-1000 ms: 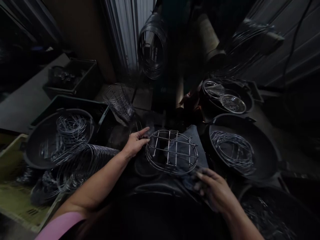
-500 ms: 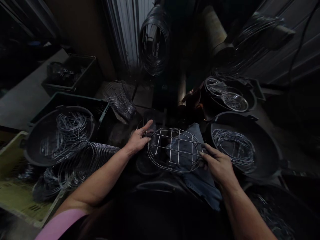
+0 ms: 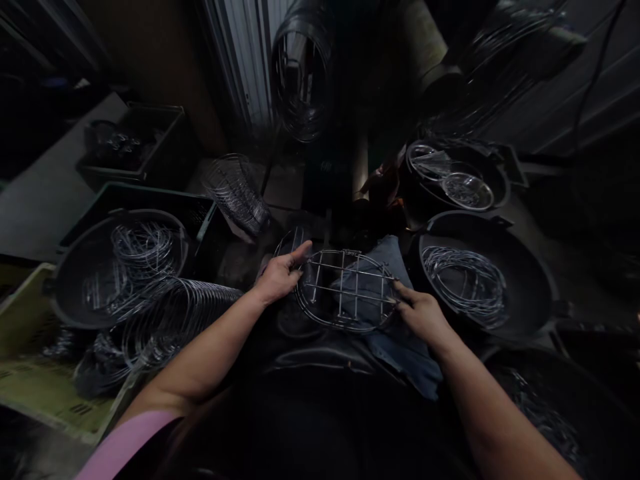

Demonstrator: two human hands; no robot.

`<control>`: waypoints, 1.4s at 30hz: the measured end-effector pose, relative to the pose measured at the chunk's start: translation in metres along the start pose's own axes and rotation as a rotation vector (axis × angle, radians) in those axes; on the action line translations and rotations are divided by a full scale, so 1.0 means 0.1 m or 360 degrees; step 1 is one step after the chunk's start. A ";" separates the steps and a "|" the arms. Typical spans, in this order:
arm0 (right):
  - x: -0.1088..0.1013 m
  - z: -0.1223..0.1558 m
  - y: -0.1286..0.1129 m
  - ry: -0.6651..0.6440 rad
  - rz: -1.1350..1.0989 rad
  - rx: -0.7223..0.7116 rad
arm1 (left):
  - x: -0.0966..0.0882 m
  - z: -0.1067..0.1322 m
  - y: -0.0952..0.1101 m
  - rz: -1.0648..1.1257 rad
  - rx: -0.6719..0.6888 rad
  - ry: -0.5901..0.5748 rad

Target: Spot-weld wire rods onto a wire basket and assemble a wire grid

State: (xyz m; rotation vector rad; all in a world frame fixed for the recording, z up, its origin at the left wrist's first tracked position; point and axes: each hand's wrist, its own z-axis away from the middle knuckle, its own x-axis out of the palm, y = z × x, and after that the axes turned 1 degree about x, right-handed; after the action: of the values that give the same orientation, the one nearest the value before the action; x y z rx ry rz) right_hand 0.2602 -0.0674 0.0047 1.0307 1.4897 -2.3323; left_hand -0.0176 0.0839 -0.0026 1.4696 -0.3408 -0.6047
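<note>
The rack [image 3: 356,294], a wire oval with crossing bars, is being held in front of the body, between the two hands. Its long axis is running from left to right across the person's front, with one rounded end pointing toward each hand. The longer bars are following that axis, slanting slightly toward the body at the right, and shorter bars are crossing them. The left hand [image 3: 280,275] is pinching the left end; the right hand [image 3: 423,317] is gripping the right end with its fingertips. The cloth [image 3: 400,357] is showing through the bars and spreading below the right hand.

Beside the right hand, the right pan [image 3: 527,300] is holding a coil [image 3: 465,287] of wire. Beyond it, the far pan [image 3: 501,199] is holding shiny dishes [image 3: 467,191]. The bin [image 3: 590,407] at lower right is containing loose wires [image 3: 543,413].

On the left, the left pan [image 3: 75,267] is holding tangled wire [image 3: 143,253] and sitting against the green crate [image 3: 133,188]. A row of loops [image 3: 185,307] is lying nearer the left forearm. The yellow crate [image 3: 50,397] is carrying dark wire bundles [image 3: 95,370], blurred in shadow.
</note>
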 end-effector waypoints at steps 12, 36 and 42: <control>-0.31 0.29 -0.40 0.0249 -0.0667 0.0098 | -0.50 0.20 0.66 0.0001 0.0181 0.0706; -0.14 -0.37 -1.01 0.0084 -0.0141 -0.0526 | -0.12 0.18 0.62 0.0025 0.0063 0.0302; -0.15 -0.02 -1.02 0.0416 0.0133 -0.0637 | -0.07 -0.03 0.44 0.0228 -0.0123 0.0196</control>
State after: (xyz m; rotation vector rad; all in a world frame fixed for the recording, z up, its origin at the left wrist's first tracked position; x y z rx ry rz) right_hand 0.2216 -0.0196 0.0873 1.2831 1.8654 -1.7888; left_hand -0.0139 0.0900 0.0416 1.3883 -0.3200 -0.4067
